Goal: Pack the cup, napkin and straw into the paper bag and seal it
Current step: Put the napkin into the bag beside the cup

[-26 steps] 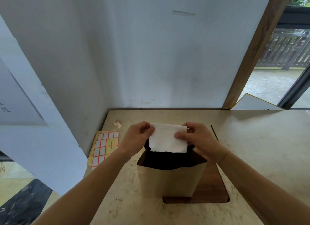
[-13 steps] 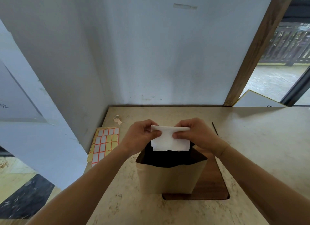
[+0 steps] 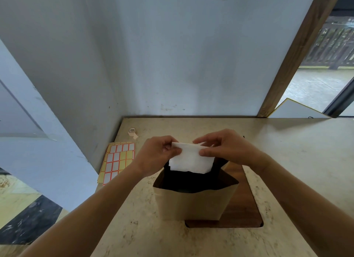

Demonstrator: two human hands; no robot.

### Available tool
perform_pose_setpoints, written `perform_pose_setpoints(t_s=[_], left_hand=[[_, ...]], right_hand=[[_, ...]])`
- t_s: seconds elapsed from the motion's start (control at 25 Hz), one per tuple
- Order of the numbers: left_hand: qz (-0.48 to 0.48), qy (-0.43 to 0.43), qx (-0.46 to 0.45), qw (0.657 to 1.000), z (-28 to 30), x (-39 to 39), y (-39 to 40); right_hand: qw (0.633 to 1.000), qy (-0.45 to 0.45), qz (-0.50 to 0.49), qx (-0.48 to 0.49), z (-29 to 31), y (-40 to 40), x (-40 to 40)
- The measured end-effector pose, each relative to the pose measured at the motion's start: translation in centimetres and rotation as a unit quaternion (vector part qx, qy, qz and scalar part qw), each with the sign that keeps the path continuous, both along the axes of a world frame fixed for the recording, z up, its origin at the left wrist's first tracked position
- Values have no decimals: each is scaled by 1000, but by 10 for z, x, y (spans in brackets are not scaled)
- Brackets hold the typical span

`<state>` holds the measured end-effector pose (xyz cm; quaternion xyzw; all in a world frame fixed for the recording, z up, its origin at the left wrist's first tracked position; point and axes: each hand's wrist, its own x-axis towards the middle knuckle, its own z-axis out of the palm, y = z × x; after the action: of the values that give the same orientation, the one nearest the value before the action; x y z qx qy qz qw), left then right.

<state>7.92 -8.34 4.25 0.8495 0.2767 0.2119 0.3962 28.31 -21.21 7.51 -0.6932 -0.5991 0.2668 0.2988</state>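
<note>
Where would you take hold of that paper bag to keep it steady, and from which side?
Probably the top rim of the paper bag, pinched from above at a side fold. It stands upright with its mouth open, so the rim is the free edge; the thin walls would likely buckle under a squeeze. Both the left hand and right hand are busy pinching the napkin over the opening.

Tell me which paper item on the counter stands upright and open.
The brown paper bag, standing with its mouth open under the hands. The label sheets lie flat by the wall, and the white napkin is held above the bag.
</note>
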Motion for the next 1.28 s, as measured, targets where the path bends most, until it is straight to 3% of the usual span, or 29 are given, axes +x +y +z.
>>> perform_pose_setpoints(t_s=[0.12,0.2,0.32,0.48,0.72,1.04,1.16,1.28], left_hand=[[-23,4,25,999,0,6,-5],[-24,26,53,998,0,5,-6],[-67,141,139,978,-2,-2,-3],[-145,325,258,898,-2,4,-9],[-179,436,289,833,-14,6,-7],[-165,389,335,842,-31,0,-10],[-162,387,340,842,-32,1,-11],[-163,383,348,840,-29,2,-11]], right_hand=[[981,-190,44,-15,4,15,-18],[966,-253,42,-25,1,21,-26],[956,-284,20,-76,-6,20,-26],[937,-307,52,-157,-22,21,-39],[913,-332,31,-234,-32,19,-33],[900,-352,18,-257,-52,28,-44],[883,-354,-4,-307,-73,33,-44],[883,-293,-60,-363,-96,37,-35]])
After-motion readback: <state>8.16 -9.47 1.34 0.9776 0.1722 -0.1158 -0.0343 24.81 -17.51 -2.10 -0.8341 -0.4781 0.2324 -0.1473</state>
